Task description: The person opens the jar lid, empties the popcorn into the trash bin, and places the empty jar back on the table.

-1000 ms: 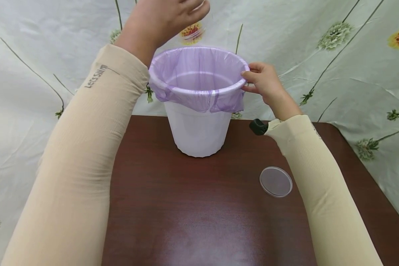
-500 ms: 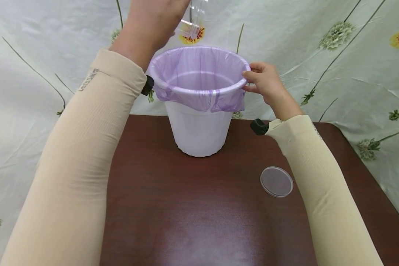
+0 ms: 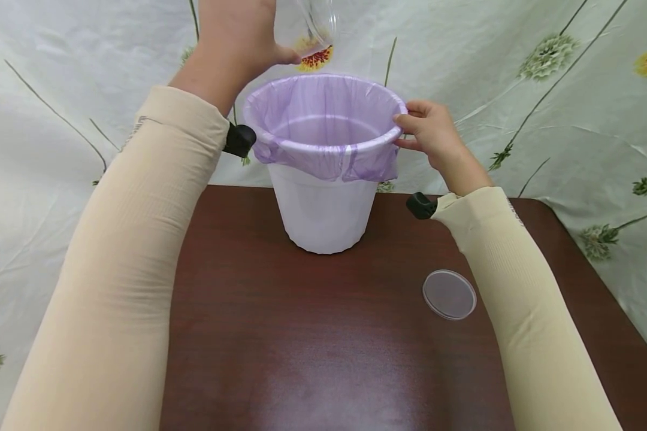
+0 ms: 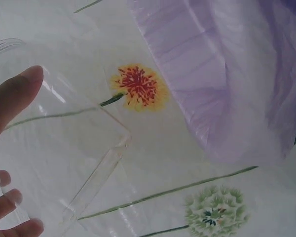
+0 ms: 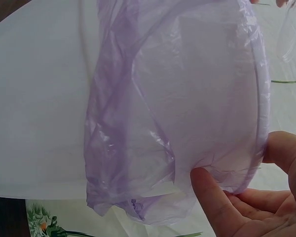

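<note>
One table (image 3: 323, 359) is holding a bin (image 3: 323, 209) with a purple bag (image 3: 369, 166). From afar, I'm pinching the rim (image 3: 361, 145) with my right hand (image 3: 434, 134); tugging could tip it. My left hand (image 3: 239, 36) is gripping a clear jar (image 3: 310, 30) higher than the rim; slipping fingers could drop it.

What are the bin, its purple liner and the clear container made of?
Bin: probably matte white plastic, smooth-walled. Liner: likely thin, glossy plastic film; it's crinkled and translucent. Container: shiny plastic or glass; the flowered backdrop shows through.
</note>
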{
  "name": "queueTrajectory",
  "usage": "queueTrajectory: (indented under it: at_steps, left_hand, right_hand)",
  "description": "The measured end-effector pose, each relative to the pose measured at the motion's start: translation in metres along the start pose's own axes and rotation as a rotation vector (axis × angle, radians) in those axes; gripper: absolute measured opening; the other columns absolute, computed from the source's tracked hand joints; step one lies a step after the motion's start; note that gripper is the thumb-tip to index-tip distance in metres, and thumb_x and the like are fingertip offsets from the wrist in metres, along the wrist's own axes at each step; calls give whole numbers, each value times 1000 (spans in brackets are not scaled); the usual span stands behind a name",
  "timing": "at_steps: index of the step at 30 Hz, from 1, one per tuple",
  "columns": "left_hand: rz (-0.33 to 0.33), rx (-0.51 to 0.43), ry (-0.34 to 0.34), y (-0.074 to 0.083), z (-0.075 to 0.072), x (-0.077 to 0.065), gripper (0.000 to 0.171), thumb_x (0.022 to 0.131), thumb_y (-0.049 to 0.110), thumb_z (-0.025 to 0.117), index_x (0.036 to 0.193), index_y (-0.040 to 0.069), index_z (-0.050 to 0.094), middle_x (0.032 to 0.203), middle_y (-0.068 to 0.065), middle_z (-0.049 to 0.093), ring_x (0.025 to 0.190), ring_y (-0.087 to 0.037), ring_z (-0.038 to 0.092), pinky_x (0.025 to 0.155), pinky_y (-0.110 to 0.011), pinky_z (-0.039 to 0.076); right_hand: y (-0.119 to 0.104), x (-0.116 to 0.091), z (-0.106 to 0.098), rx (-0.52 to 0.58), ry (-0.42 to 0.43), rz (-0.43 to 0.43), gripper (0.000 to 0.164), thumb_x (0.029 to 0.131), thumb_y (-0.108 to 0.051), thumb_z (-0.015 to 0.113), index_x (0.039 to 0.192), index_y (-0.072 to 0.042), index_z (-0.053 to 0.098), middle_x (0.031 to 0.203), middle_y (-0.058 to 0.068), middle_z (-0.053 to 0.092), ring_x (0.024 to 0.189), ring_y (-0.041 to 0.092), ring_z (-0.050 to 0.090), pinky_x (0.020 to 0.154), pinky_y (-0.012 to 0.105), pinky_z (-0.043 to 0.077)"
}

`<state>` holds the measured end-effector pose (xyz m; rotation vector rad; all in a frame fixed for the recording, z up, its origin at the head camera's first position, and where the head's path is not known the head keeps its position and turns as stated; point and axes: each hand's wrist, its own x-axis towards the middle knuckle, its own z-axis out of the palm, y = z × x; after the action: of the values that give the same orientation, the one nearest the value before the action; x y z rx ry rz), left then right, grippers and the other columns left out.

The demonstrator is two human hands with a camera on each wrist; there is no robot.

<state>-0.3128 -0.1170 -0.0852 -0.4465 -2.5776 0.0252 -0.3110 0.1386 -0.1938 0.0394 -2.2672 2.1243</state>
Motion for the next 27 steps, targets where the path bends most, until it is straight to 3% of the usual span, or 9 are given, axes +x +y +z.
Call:
queueTrajectory:
  at_steps: [8, 12, 16, 20, 27]
  left_hand:
    - [-164, -243, -6, -3, 2, -7, 90, 73, 54, 62, 144, 19, 18, 143, -5, 27, 125, -27, 30, 98, -46, 28]
    - [-208, -395, 6, -3, 2, -9, 91, 71, 56, 64, 143, 24, 19, 144, 4, 25, 126, -18, 30, 102, -32, 24]
    - [-204, -599, 42, -3, 2, -10, 87, 69, 48, 72, 140, 27, 27, 142, 12, 27, 126, -6, 25, 101, -18, 16]
    - [-182, -798, 65, -3, 0, -14, 84, 67, 36, 77, 138, 26, 32, 140, 13, 28, 122, 1, 23, 99, -15, 15]
    - [-169, -1031, 64, 3, -3, -26, 79, 70, 23, 77, 137, 22, 34, 138, 7, 31, 123, -10, 28, 101, -23, 23]
  right_hand:
    - [0, 1, 0, 9, -4, -2, 37, 86, -2, 54, 121, 8, 46, 108, 14, 51, 76, 16, 58, 68, 28, 50]
    - [1, 1, 0, 17, -2, 0, 37, 86, -2, 55, 121, 8, 47, 108, 15, 51, 75, 16, 58, 67, 28, 51]
    - [1, 0, 0, 19, -6, 6, 39, 86, -3, 55, 122, 7, 46, 110, 15, 51, 76, 16, 59, 68, 28, 51]
    - [1, 0, -1, 21, -8, 9, 39, 86, -3, 56, 122, 7, 46, 110, 15, 51, 76, 16, 59, 69, 29, 50]
    - [1, 0, -1, 32, -5, 8, 38, 86, -2, 55, 122, 7, 46, 108, 14, 51, 76, 16, 58, 67, 28, 51]
